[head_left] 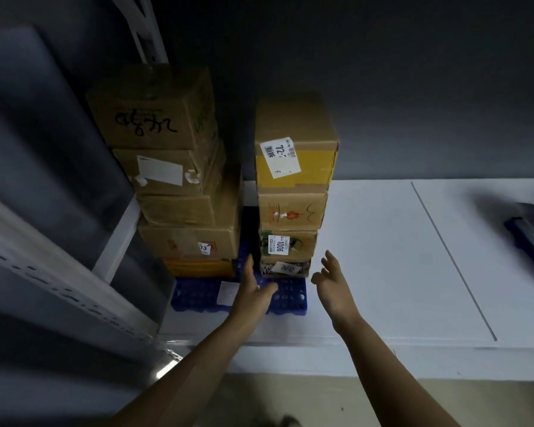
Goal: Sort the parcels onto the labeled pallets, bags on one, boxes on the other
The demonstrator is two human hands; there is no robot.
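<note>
— On the blue pallet (198,298) against the dark wall, what do you have in front of you?

— Two stacks of cardboard boxes. The left stack (179,180) is wider and a bit ragged. The right stack (292,211) is narrow and tall, four boxes high, and the bottom box (285,269) is the flattest. There is a paper label (227,292) on the pallet's near edge, but I can't read it.

— Are you holding anything?

— No. Both hands are empty, with the fingers loosely spread. My left hand (255,289) is over the pallet, fingers pointing into the dark gap between the stacks. My right hand (332,282) is over the white floor (383,257), just right of the bottom box.

— So where is the stack from your grip?

— Straight ahead and between my palms. It rises upright, so its long axis runs up, away from my fingers. Both hands are low, level with its two lowest boxes. Neither is clearly nearer. I can't tell whether a fingertip is touching cardboard.

— What does that mean for your next move?

— I think these boxes are already sorted. If I steady or square the stack, both palms should close inward together. A push from one side could tip something that tall.

— And the bags?

— None here. At the far right edge there is a second pallet (524,238), too blurred to make out what's on it.
</note>
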